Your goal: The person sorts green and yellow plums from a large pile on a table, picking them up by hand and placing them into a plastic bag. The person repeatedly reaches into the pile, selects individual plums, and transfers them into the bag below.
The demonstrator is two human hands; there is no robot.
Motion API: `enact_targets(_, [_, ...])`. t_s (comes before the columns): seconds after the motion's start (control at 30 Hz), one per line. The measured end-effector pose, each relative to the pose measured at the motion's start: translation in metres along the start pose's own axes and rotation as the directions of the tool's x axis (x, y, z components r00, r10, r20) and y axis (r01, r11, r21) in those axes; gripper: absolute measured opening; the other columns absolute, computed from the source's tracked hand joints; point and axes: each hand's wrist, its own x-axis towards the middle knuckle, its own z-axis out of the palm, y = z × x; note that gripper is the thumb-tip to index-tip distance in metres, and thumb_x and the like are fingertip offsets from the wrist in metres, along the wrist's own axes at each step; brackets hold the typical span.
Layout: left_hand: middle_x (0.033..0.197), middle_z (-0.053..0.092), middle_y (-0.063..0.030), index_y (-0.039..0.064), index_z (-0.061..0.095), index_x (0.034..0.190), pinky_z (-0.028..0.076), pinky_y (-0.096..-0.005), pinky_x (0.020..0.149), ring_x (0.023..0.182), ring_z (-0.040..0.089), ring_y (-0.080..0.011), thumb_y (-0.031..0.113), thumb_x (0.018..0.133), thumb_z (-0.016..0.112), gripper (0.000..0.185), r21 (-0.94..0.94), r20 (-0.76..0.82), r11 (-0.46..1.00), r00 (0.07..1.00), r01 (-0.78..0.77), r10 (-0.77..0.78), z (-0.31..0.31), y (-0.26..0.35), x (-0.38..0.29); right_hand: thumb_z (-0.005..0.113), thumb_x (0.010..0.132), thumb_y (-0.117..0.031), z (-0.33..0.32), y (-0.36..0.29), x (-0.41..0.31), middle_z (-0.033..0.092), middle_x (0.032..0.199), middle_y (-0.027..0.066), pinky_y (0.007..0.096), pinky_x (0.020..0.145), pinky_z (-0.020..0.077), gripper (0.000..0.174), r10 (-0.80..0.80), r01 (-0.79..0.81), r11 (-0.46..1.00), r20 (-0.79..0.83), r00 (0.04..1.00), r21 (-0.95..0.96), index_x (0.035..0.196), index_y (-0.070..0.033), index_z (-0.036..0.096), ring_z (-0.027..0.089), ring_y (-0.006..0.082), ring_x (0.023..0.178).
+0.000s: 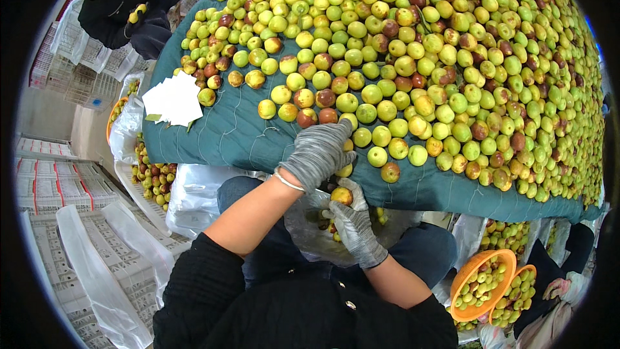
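Observation:
A large heap of green and reddish-brown jujubes covers a table spread with a dark green quilted cloth. My left hand, in a grey knit glove, reaches palm down over the cloth's near edge; its fingers curl around jujubes, partly hidden beneath it. Lower and to its right, my right hand, gloved alike, holds a yellow-brown jujube between thumb and fingers. Below both hands, between my knees, a clear plastic bag lines a container with jujubes inside.
White slips of paper lie at the cloth's left. Plastic crates stand left, near a lined crate of jujubes. Orange baskets hold jujubes at lower right. A person sits at upper left; another person's hand shows at right.

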Motion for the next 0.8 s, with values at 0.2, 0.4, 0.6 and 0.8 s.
enact_targets(0.2, [0.094,0.059,-0.0075,0.006,0.053,0.116,0.051,-0.0273,0.063,0.077,0.059,-0.0128,0.011,0.081,0.063,0.037,-0.795,-0.158,0.605,0.977,-0.041,-0.141,0.001,-0.039,-0.038,0.057,0.090,-0.029,0.002,-0.012,0.004,0.053,0.115,0.0143,0.0372,0.078,0.0494,0.048,0.098,-0.088,0.987,-0.066,0.993,0.132,0.130,-0.013,0.036,0.059,0.0241,0.094])
enact_targets(0.4, [0.086,0.056,-0.0001,0.005,0.056,0.109,0.048,-0.0219,0.061,0.068,0.055,-0.0075,0.014,0.084,0.063,0.028,-0.844,-0.139,0.536,0.977,-0.032,-0.161,0.009,-0.026,-0.088,0.050,0.090,-0.047,0.001,-0.015,0.005,0.055,0.110,0.0166,0.0399,0.075,0.0513,0.052,0.173,-0.168,0.936,0.012,0.985,0.309,0.129,-0.014,0.037,0.060,0.0271,0.091])
enact_targets(0.6, [0.094,0.063,-0.0151,0.007,0.061,0.107,0.049,-0.0401,0.076,0.085,0.061,-0.0320,0.037,0.069,0.075,0.051,-0.180,-0.071,0.968,0.984,-0.173,0.163,0.011,0.008,-0.098,0.047,0.090,-0.050,0.007,-0.015,-0.002,0.055,0.114,0.0131,0.0468,0.095,0.0426,0.051,0.192,-0.157,0.919,-0.063,0.979,0.362,0.122,-0.010,0.044,0.054,0.0304,0.107])
enact_targets(0.8, [0.090,0.062,-0.0129,0.007,0.060,0.104,0.050,-0.0360,0.072,0.084,0.061,-0.0305,0.011,0.079,0.065,0.025,-0.312,-0.556,0.904,0.828,-0.292,0.075,-0.004,-0.027,-0.039,0.051,0.089,-0.047,0.001,-0.025,-0.002,0.057,0.090,0.0070,0.0326,0.059,0.0485,0.042,0.235,-0.202,0.897,-0.038,0.971,0.393,0.117,-0.016,0.048,0.056,0.0203,0.071])
